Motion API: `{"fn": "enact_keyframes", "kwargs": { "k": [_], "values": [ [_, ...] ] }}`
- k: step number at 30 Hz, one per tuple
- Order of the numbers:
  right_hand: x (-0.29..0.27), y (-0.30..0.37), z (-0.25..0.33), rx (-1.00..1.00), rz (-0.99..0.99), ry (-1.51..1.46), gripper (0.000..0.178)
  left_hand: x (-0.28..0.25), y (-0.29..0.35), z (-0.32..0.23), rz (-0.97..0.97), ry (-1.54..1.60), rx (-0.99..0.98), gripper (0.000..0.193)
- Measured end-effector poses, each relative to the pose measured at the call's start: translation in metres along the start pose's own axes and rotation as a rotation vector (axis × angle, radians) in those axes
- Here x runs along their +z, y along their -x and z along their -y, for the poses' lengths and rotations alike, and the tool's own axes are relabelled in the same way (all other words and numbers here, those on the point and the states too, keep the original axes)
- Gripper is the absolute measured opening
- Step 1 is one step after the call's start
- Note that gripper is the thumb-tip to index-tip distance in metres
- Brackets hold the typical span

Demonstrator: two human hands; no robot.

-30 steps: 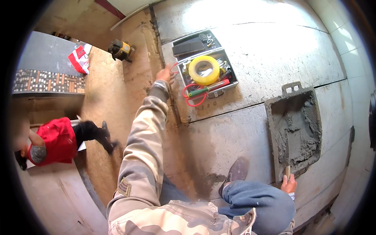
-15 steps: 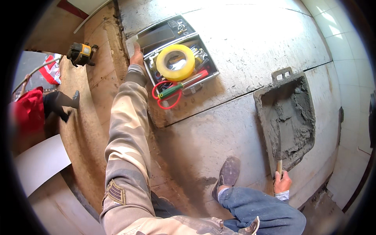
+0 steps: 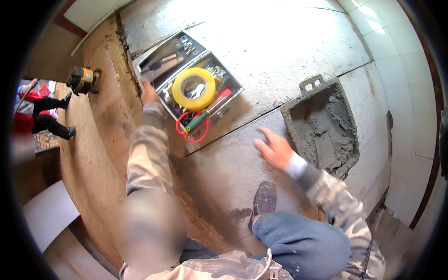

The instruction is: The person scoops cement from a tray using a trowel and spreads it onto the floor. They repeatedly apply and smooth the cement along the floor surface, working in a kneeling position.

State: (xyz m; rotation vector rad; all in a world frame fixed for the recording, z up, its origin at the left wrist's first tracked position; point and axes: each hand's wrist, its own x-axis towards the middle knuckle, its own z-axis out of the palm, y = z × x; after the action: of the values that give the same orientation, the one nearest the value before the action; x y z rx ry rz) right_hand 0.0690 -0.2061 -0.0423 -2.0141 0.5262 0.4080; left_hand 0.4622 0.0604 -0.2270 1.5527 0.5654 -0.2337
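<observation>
My left hand [image 3: 148, 92] grips the near left edge of an open silver tool case [image 3: 237, 94]; its other fingers are partly hidden. Inside the case lies a big roll of yellow tape [image 3: 179, 88] over small fittings. Red-handled scissors [image 3: 201, 135] and a screwdriver with a green and red handle [image 3: 196, 121] rest along its front, sticking out over the rim. My right hand [image 3: 275, 150] is in the air left of a black mortar tub [image 3: 291, 126], fingers apart and holding nothing. Grey wet mortar [image 3: 332, 140] fills part of the tub.
A yellow and black laser level-like device [image 3: 83, 80] stands on the wooden-looking strip at left. Beyond it, another person's legs [image 3: 51, 109] show. White sheets [image 3: 49, 210] lie at lower left. A white tiled wall [image 3: 401, 93] bounds the right side. My shoe [image 3: 264, 200] is on the slab.
My right hand has let go of the wooden-handled tool at the tub and moved up and left toward the case. My left hand stays at the case. The person at left has shifted.
</observation>
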Motion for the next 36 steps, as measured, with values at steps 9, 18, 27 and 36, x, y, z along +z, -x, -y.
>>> {"fn": "enact_keyframes", "kwargs": {
  "k": [9,18,27,36],
  "values": [
    [0.020,-0.189,0.011,0.151,-0.349,0.039,0.051,-0.020,0.089,0.003,-0.182,0.178,0.016,0.089],
    [0.048,-0.135,-0.017,0.096,-0.449,0.116,0.035,-0.031,0.143,0.014,0.005,0.268,-0.006,0.096],
    [0.048,-0.027,-0.015,-0.004,-0.518,0.004,0.021,-0.082,0.198,-0.017,-0.040,0.005,-0.221,0.094],
    [-0.010,0.172,0.016,0.132,-0.922,-0.185,0.030,-0.022,0.382,-0.116,0.320,-0.166,-0.017,0.083]
  ]
}}
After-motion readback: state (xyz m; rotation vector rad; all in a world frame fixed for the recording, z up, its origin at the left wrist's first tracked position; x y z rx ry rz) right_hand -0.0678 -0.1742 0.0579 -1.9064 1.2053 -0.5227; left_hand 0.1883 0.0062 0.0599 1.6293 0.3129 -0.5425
